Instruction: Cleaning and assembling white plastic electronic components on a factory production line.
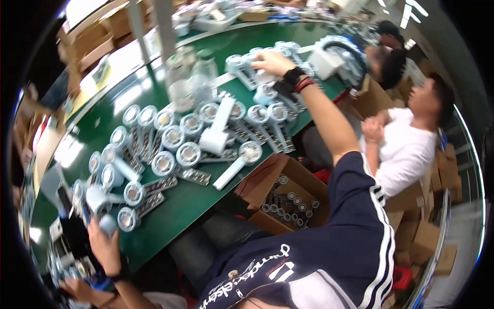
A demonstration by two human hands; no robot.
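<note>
My right arm reaches far across the green table [154, 242]. My right hand [271, 64], with dark and red bands at the wrist, is closed over a pale-blue part [264, 77] among others of its kind; the fingertips are blurred. At the lower left, my left hand [104, 246] has thumb and fingers around a light-blue rounded piece [108, 225]. It lies beside a light-blue round-headed part [96, 198]. Between my hands lie several light-blue parts with round heads and handles [188, 154], many showing strips of small components in the handle.
Clear bottles [179, 85] stand behind the parts. An open cardboard box [262, 219] holding several round-headed parts is at the table's near edge. A person in white [411, 139] sits at the right. Another person's hand [77, 289] is at the lower left, near dark equipment.
</note>
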